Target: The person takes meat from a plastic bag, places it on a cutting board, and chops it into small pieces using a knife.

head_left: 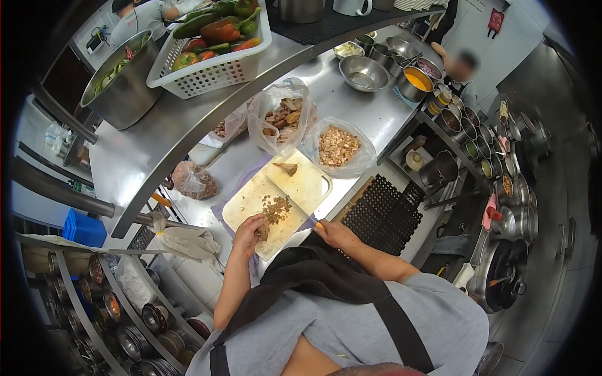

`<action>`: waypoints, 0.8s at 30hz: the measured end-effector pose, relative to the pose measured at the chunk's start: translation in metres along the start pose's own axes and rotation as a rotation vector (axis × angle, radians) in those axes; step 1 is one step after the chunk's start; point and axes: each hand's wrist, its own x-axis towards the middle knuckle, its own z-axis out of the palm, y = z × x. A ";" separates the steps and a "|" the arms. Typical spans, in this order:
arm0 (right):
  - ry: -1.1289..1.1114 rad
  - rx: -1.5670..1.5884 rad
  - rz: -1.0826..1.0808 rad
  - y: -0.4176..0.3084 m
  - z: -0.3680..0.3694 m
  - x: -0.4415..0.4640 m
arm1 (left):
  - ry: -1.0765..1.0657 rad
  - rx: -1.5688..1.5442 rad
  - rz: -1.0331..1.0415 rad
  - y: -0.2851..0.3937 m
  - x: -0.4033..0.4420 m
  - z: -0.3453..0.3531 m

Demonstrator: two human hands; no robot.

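Observation:
My right hand (338,235) is closed round the handle of a kitchen knife (290,201), whose blade lies slantwise across the white cutting board (301,178). My left hand (249,233) grips a brown chunk of food (263,232), perhaps cooked meat, at the board's near left. Between the hand and the blade is a heap of small chopped brown bits (276,210). Beyond the knife a single brown piece (286,168) sits at the board's far end. Past the board stand an open plastic bag of larger brown pieces (285,119) and one of diced pieces (338,146).
A tied bag of food (195,180) lies left of the board. Overhead, a steel shelf (188,125) carries a white basket (210,74) of peppers and a deep pan (122,84). Metal bowls (365,72) and pots fill the far right; other people stand in the background.

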 end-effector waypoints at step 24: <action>0.002 -0.004 -0.012 0.001 0.001 0.000 | 0.004 0.009 -0.007 -0.002 0.002 -0.001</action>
